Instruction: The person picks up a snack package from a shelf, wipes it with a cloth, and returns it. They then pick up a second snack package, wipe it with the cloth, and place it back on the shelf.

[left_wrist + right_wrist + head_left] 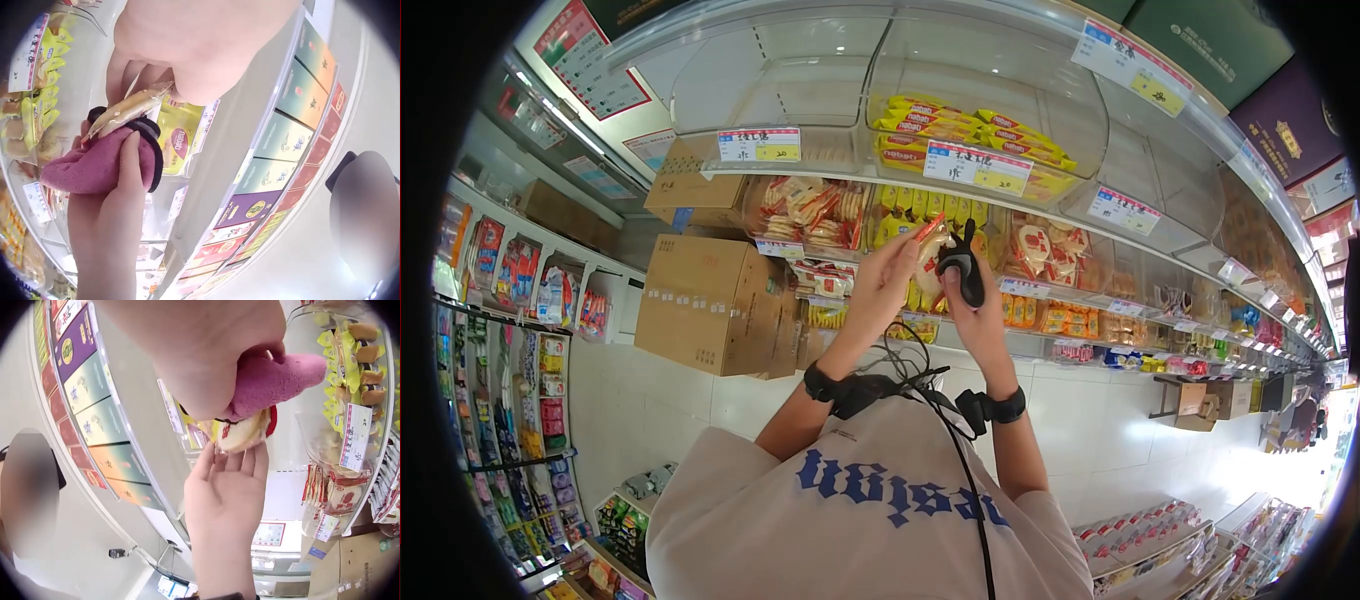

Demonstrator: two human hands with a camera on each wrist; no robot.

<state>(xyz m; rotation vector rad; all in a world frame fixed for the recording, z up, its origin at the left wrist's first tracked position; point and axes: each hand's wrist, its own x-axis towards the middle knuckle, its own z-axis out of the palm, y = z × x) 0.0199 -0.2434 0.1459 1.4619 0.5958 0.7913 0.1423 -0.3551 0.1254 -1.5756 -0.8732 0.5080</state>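
My left hand [882, 285] holds a clear-wrapped round cracker [930, 250] with a red edge, in front of the snack bins. My right hand [978, 322] grips a pink fuzzy cloth piece with black trim [103, 167], whose black and grey side faces up in the head view. In the right wrist view the pink cloth overlaps the wrapped cracker [240, 432], above the left fingers. From the left wrist, the cracker packet is seen edge-on, right by the cloth's black trim. The right palm is hidden behind the cloth.
Yellow Nabati packs [920, 125] lie in a clear bin on the upper shelf. Lower bins hold wrapped crackers [810, 205] and other snacks. Cardboard boxes [695, 300] stand at the left. Price tags [978, 168] line the shelf edge. A black cable [970, 490] hangs over the shirt.
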